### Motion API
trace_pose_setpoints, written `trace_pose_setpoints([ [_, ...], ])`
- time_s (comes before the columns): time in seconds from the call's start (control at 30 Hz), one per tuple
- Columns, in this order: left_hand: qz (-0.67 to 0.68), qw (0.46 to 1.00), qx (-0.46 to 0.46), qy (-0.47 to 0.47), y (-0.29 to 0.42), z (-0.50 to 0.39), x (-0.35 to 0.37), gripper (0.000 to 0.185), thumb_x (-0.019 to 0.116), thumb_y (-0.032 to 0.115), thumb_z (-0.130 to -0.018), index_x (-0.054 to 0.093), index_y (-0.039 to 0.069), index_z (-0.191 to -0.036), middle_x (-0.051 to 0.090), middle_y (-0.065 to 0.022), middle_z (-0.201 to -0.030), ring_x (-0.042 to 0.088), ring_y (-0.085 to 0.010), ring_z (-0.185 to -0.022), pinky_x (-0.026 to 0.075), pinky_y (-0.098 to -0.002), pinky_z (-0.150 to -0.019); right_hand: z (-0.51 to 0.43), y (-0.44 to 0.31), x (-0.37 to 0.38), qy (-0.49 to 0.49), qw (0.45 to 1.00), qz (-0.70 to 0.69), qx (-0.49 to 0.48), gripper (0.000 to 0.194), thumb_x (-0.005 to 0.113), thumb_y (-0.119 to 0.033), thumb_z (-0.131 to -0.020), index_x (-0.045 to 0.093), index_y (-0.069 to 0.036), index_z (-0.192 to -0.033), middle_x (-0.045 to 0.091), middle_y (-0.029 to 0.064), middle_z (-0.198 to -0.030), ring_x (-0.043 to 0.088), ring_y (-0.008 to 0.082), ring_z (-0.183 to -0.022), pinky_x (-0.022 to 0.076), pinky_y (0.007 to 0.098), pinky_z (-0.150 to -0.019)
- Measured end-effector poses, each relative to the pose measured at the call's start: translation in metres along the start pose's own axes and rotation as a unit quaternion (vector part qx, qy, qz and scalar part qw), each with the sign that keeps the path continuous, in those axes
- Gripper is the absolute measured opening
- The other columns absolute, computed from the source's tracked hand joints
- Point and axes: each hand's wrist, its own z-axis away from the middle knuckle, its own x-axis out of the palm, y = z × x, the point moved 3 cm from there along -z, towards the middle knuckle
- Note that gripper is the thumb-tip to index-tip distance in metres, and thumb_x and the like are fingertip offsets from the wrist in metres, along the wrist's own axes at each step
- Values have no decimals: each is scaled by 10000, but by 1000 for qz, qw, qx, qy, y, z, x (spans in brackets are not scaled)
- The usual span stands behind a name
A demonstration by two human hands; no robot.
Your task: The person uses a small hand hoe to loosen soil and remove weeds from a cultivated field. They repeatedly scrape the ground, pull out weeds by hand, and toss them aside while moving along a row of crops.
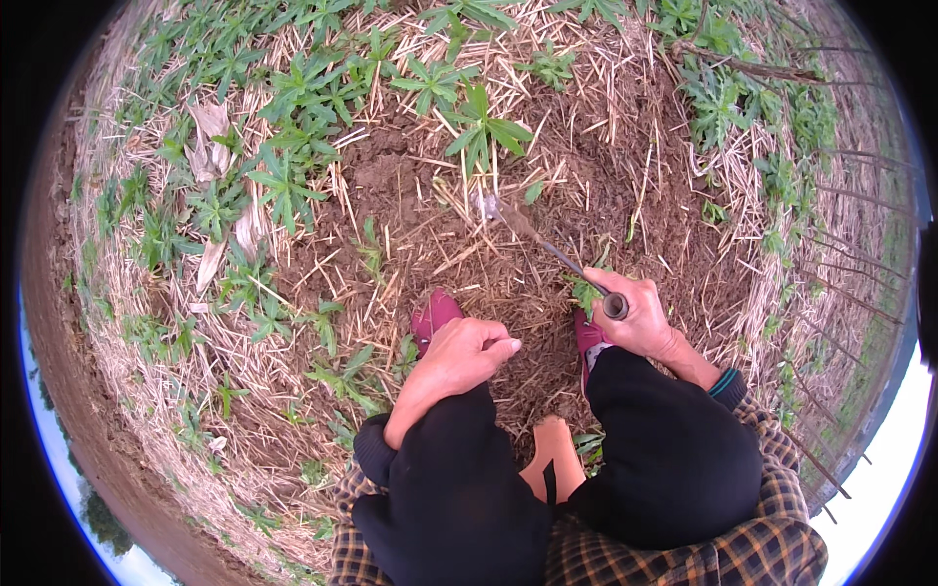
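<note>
My right hand (pixel 639 316) is wrapped around the grip of a slim metal digging tool (pixel 560 255), whose hollow round end faces up. The tool's soil-covered blade (pixel 516 220) angles forward, its pale, shiny tip at the ground among straw. Just beyond the tip stands a leafy green weed (pixel 480 132). My left hand (pixel 465 357) hangs over my left knee, fingers curled in, with nothing visible in it. Below it is a maroon shoe (pixel 436 315); the other shoe (pixel 588 337) is partly hidden behind my right hand and knee.
Dry straw (pixel 315 256) and brown soil (pixel 381 165) surround me. More weeds (pixel 308 95) grow at the left and far side. A dry branch (pixel 747 66) lies at upper right, with a row of thin sticks (pixel 857 271) below. An orange object (pixel 553 450) sits between my legs.
</note>
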Motion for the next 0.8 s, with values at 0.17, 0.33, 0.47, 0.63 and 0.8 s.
trace_pose_setpoints([
  [0.17, -5, 1000, 2, 15, -1, 1, 1, 325, 621, 344, -890, 671, 35, -803, 609, -170, -654, 600, -371, -656, 448, -468, -638, 13, -9, -40, -6, 994, -15, 106, 304, 681, -1, -756, 680, 7, -1060, 595, 104, -665, 535, 105, -524, 451, 272, -526],
  [0.33, -2, 1000, 5, 9, -7, 0, 1, 295, 649, 301, -911, 665, 17, -832, 566, -105, -625, 536, -220, -614, 435, -389, -611, -8, -13, -49, 95, 991, 16, 96, 313, 674, 2, -775, 669, 10, -1088, 554, 39, -629, 500, 60, -538, 429, 249, -516],
  [0.47, 19, 1000, 9, 13, -10, -6, 4, 320, 636, 335, -895, 657, 32, -795, 578, -152, -623, 566, -330, -613, 441, -440, -620, -74, 41, 12, 120, 982, -96, 113, 308, 674, -30, -811, 667, 8, -1117, 510, -34, -598, 434, 23, -542, 378, 222, -495],
  [0.63, 65, 998, -7, 0, -13, -14, 10, 294, 650, 314, -901, 668, 28, -833, 566, -129, -621, 550, -250, -593, 441, -401, -611, -85, 74, 19, 171, 699, -619, 315, 319, 617, 20, -822, 623, 14, -1141, 518, -20, -674, 455, 70, -506, 420, 272, -497],
  [0.8, 62, 997, -36, 8, -12, -10, 8, 279, 648, 293, -901, 672, 19, -856, 579, -139, -644, 560, -263, -607, 445, -405, -618, -60, 35, 1, 127, 828, -475, 269, 337, 633, 22, -795, 625, 74, -1128, 578, 17, -673, 470, 69, -484, 391, 239, -453],
])
